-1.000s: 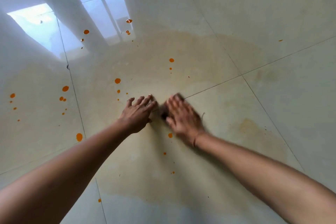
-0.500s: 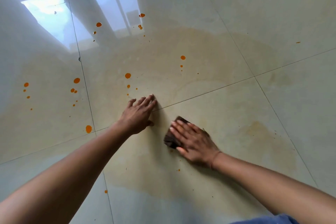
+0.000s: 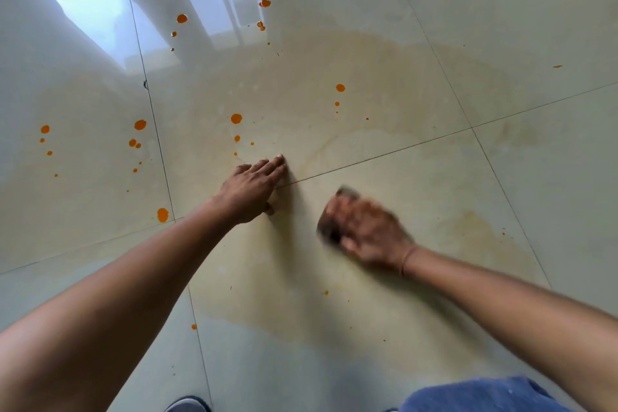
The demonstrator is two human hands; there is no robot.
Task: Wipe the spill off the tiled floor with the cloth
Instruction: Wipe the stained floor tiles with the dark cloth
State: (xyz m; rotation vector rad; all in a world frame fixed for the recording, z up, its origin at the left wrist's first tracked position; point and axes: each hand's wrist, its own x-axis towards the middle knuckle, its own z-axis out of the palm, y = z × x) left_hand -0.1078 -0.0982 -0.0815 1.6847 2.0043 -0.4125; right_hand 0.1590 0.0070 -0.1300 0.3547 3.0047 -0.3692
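The tiled floor [image 3: 501,27] is smooth, glossy ceramic, mirroring window light toward eleven o'clock. The dark cloth [image 3: 329,227] looks soft and matt. Blue fabric [image 3: 475,395] at five o'clock looks like denim.

Two bare forearms with no sleeves. The right hand [image 3: 366,232] appears blurred, with a thin band [image 3: 406,259] around the wrist just behind it. The left hand [image 3: 250,192] wears nothing. Nearer the body, blue fabric [image 3: 481,395] and a dark shoe tip [image 3: 187,405].
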